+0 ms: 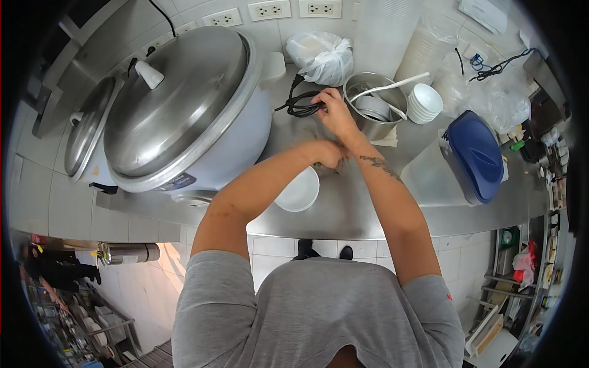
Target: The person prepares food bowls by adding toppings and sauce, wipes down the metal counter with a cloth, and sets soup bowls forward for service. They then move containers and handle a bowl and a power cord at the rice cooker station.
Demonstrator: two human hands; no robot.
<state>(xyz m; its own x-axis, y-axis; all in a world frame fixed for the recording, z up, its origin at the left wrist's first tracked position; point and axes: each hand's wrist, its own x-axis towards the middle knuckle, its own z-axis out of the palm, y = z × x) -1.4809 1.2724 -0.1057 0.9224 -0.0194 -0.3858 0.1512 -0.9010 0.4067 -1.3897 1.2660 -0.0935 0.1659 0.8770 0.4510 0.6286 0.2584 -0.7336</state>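
Observation:
My right hand (333, 110) is closed around a coiled black power cord (300, 105), lifted over the steel counter (245, 211). The cord's plug points up at the back. My left hand (331, 154) is low on the counter beside my right wrist, curled and a little smeared by motion. Something blurred and greyish shows about its fingers; I cannot make out what. Just in front of my left forearm stands a white bowl (298, 189). Right of the cord is a steel pot (376, 127) with white-handled utensils and bowls inside, resting on a folded cloth (388, 138).
A big lidded rice cooker (184, 104) fills the left side, with a smaller one (92, 132) behind it. Stacked white bowls (424, 103), a blue-lidded container (475, 156) and a white plastic bag (320, 56) line the counter. Another person (58, 270) is at far left.

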